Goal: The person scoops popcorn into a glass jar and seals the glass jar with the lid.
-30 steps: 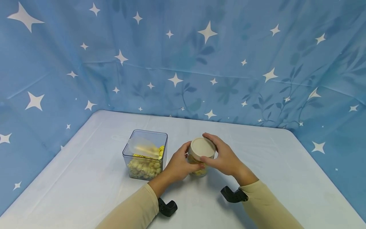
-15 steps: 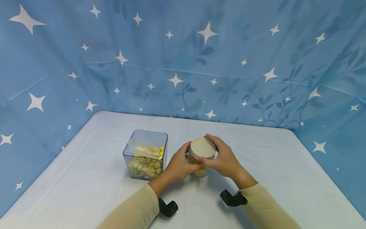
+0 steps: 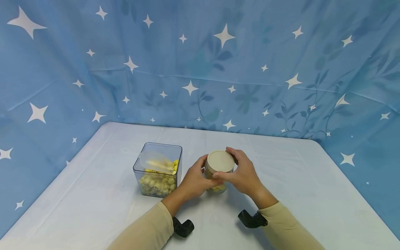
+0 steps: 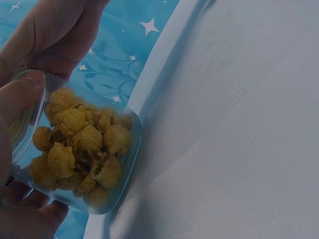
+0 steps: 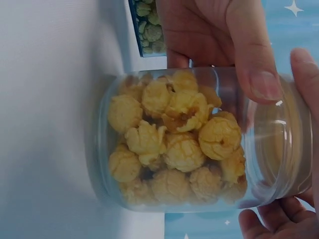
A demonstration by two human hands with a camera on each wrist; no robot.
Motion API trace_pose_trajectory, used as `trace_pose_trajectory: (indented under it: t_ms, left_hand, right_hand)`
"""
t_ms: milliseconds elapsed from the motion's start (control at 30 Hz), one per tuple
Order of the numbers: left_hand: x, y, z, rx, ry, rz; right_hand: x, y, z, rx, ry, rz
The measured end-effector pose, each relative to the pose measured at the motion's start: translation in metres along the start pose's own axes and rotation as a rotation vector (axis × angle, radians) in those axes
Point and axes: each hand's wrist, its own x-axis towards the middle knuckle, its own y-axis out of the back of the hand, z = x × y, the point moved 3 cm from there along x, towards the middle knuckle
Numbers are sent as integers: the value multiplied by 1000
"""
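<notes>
A clear jar (image 5: 174, 144) of round caramel-coloured popcorn stands upright near the middle of the table, its base right at the cloth. Its flat cream lid (image 3: 220, 161) sits on top. My left hand (image 3: 194, 180) grips the jar from the left, thumb across the front just under the lid. From the right, my right hand (image 3: 245, 173) holds the lid's edge, with its thumb in front and its fingers behind. In the left wrist view, popcorn (image 4: 82, 144) shows through the jar wall; both hands partly cover the jar's upper end.
Left of the jar stands a square clear container (image 3: 157, 173) with pale popcorn, a yellow-patterned piece and a translucent flap inside. White cloth covers the table (image 3: 297, 180). A blue star-patterned curtain (image 3: 200, 69) hangs behind and along the sides.
My right hand has turned slightly about the lid, its thumb sliding left along the front edge and its wrist coming down and left. My left hand and the jar stay in place.
</notes>
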Motion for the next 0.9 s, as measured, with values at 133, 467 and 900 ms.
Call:
trace_pose_trajectory:
  t_ms: [133,467,900]
  left_hand:
    - [0,0,-1,0,4,-9]
    - [0,-1,-1,-14,-1,-6]
    - [-1,-1,-1,-18,-3,1]
  right_hand:
    - [0,0,1,3,-18,-49]
    - [3,7,-1,157,113,-152]
    - [3,1,-3,29,48,-31]
